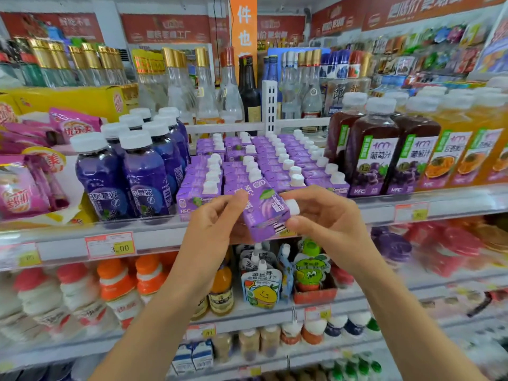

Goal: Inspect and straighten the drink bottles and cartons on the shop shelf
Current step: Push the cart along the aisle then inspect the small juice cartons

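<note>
A small purple juice carton (265,213) lies tipped on its side in the air just in front of the shelf edge (165,235), its white screw cap (292,207) pointing right and a barcode panel facing down toward the camera, apparently turned this way so its faces can be checked before it goes back. The left hand (217,221) pinches the carton's base end between thumb and fingers, while the right hand (327,215) grasps the cap end, thumb at the lower corner and fingers curled beside the cap. The carton looks clean and square-edged, with a leaf motif and lettering on its purple sides; no dent or leak shows. Directly behind it, matching cartons (275,160) stand upright in tight rows, caps aligned front to back. To their left stand blue-purple bottles (143,174) with white caps; to the right, dark grape juice bottles (376,155), then orange juice bottles (450,149). A yellow price tag (110,246) is fixed to the shelf rail below.
</note>
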